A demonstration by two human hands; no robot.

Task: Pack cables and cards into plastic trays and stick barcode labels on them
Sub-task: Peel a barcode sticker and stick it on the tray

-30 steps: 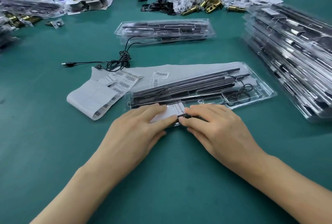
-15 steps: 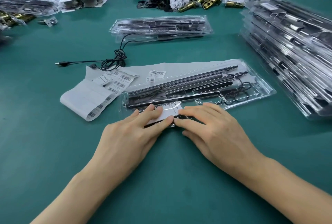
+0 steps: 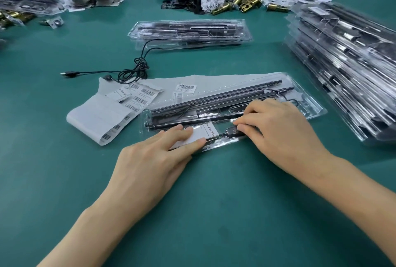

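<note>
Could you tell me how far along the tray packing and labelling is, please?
Looks done: the filled tray stack at right. In hand: the left hand presses the card into the front tray; the right hand touches the cable plug. Probably left: a barcode label from the strip.

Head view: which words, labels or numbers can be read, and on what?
"Grow Light": white card in the near tray, beside the cable plug; the word before is cut off.
"Grow Ligh": loose card on the label sheets.
Barcode labels: numbers too small to read.
</note>
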